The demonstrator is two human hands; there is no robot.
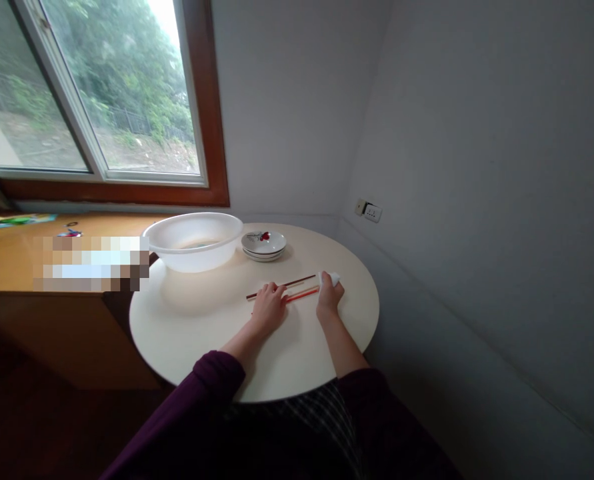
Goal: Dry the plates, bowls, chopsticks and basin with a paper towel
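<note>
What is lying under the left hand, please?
Partly covered by the left hand are at least a red stick and a dark brown stick; the covered parts cannot be seen.

Your table has the big bowl and plates at the back, and the sticks and your hands in front.
On the table (207,353), the bowl (191,260) sits at the back left, and the plates (264,252) are piled up just right of it. The sticks (304,293) lie nearer to you, side by side. Your left hand (269,310) is on top of them. Your right hand (329,297) is by their right ends, with a cloth (335,279) in it. The desk (7,267) is left of the table, under the window (141,100).
</note>
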